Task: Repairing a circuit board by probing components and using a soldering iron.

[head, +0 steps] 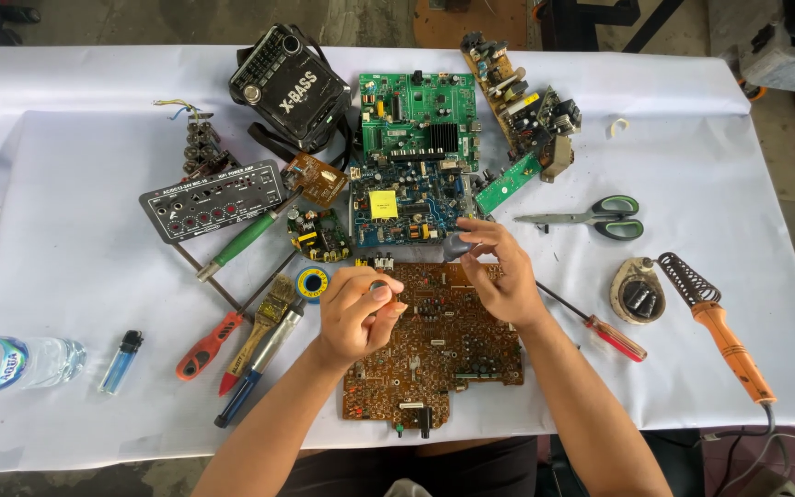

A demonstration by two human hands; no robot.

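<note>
At the far left edge of the frame a clear water bottle [13, 361] lies on its side, with a blue lighter [121, 363] just beside it, both kept well apart from the electronics.

Left of centre, a grey amplifier panel [213, 200] lies face up, and below it hand tools are fanned out: a green-handled screwdriver [243, 242], an orange-handled screwdriver [210, 346] and a brush [267, 317]. Their handles point toward the person, seemingly for ready pick-up. A solder reel [312, 283] sits near them.

At lower centre the brown circuit board [434, 345] lies flat on the white table cover [94, 267], directly before the person. The left hand [358, 313] is curled over the board's upper left part, fingers closed on a small dark piece too small to identify. The right hand [499, 271] hovers at the board's upper edge, thumb and fingertips pinched together; whether anything lies between them cannot be told.

Upper centre holds a black speaker [289, 85], a green board [418, 120] and a blue board [407, 207], stacked close and overlapping.

To the right lie scissors [600, 217], a red-handled screwdriver [600, 329] and a soldering iron [720, 331], its tip in a coil stand, apparently to keep it off the cover.
</note>
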